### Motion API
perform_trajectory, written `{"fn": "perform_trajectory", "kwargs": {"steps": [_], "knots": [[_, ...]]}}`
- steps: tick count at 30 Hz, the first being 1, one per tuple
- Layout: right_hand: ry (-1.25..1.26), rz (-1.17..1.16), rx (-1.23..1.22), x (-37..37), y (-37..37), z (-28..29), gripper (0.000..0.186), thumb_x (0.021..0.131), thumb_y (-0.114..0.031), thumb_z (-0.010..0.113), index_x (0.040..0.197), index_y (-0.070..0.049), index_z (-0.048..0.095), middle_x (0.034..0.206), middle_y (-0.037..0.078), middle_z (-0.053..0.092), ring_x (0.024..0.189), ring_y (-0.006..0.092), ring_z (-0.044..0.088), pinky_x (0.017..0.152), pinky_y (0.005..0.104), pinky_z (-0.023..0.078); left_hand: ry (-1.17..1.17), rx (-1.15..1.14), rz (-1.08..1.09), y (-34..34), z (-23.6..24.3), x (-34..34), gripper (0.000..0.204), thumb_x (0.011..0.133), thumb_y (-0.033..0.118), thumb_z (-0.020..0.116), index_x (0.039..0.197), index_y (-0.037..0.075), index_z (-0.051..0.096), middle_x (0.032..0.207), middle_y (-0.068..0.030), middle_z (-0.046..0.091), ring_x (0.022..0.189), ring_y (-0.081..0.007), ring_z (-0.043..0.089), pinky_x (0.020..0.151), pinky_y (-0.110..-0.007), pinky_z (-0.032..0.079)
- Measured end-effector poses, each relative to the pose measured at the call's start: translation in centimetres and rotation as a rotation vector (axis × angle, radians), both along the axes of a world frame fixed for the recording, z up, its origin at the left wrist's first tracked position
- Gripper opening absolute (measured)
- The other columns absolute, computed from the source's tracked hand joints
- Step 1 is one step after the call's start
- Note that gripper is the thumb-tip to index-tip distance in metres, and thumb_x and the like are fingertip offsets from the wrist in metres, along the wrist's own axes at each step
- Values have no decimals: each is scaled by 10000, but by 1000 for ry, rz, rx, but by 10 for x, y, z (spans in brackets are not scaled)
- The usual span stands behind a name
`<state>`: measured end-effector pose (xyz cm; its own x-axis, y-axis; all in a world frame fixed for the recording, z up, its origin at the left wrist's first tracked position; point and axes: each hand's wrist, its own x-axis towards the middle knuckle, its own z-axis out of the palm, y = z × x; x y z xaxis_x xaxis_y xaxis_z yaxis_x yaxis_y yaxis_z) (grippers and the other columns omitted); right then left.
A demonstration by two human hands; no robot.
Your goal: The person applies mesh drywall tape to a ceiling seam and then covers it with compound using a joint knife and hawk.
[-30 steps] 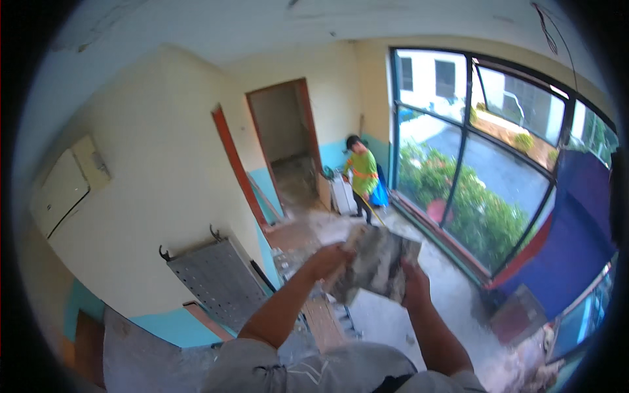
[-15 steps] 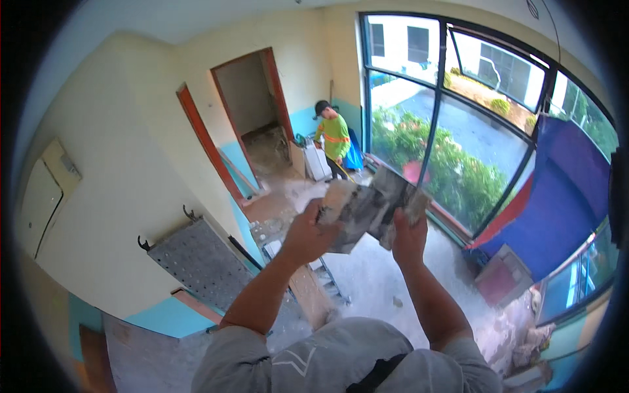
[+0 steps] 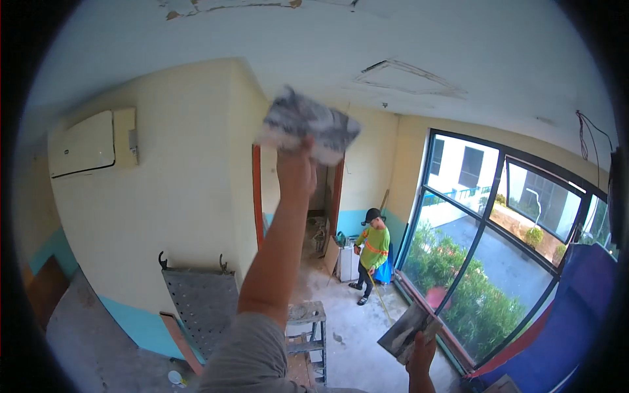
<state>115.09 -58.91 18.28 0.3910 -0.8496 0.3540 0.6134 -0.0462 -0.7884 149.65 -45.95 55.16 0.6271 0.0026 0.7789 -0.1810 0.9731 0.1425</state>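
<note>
My left hand is raised high on a stretched arm near the ceiling. It grips a putty-smeared plastering trowel, blurred by motion, with grey and white smears on its face. Low on the right, my right hand holds a second flat plastering trowel by its pale edge. This one is a dark grey rectangular plate, tilted, with lighter smears. The two trowels are well apart. Whether the left trowel touches the ceiling I cannot tell.
A stepladder stands below me. A perforated metal platform leans at the wall. A person in a bright green shirt stands by the large window with a long yellow pole or line. An air conditioner hangs left.
The two trowels, held together in front of me before, have come apart. My left hand has swung up toward the ceiling; my right has dropped lower. The view has tilted upward.
</note>
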Motion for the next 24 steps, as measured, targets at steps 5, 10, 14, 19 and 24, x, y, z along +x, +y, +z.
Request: {"fn": "perform_trajectory", "kwargs": {"steps": [5, 10, 14, 19, 24], "knots": [[73, -78, 32, 1, -7, -28, 532, 904, -253, 653, 1333, -20, 443, 1156, 92, 568, 1012, 208, 580, 871, 362, 485, 62, -39, -188, -47, 113, 72, 675, 840, 16, 729, 1408, 114, 378, 1372, -69, 497, 1163, -230, 537, 969, -356, 438], [93, -228, 43, -13, -17, -60, 530, 923, -236, 662, 1352, -10, 449, 998, 40, 575, 889, 147, 523, 748, 297, 460, 2, -187, -243, -61, 184, 45, 402, 916, 47, 647, 1294, 50, 510, 1197, -86, 618, 1086, -173, 608, 924, -353, 519], [149, -187, 131, -49, -23, -96, 585, 920, -292, 680, 1371, -11, 434, 1041, 55, 567, 856, 132, 525, 705, 260, 456, -156, -216, -258, -79, 229, 42, 424, 922, 71, 648, 1316, 76, 491, 1198, -85, 611, 1090, -196, 604, 910, -404, 525], [322, -502, 48, -53, -19, -108, 536, 941, -296, 651, 1351, -12, 456, 1129, 74, 566, 955, 171, 529, 782, 305, 464, -88, -146, -207, -91, 258, 30, 571, 900, 140, 696, 1390, 103, 403, 1288, -103, 560, 1153, -315, 564, 944, -552, 482], [315, -532, 128, -45, 12, -68, 499, 949, -226, 631, 1365, -15, 451, 1135, 67, 566, 966, 171, 527, 793, 313, 465, -132, -211, -181, -96, 261, 60, 595, 897, 152, 701, 1394, 66, 386, 1326, -135, 522, 1205, -349, 525, 987, -590, 442]]}}
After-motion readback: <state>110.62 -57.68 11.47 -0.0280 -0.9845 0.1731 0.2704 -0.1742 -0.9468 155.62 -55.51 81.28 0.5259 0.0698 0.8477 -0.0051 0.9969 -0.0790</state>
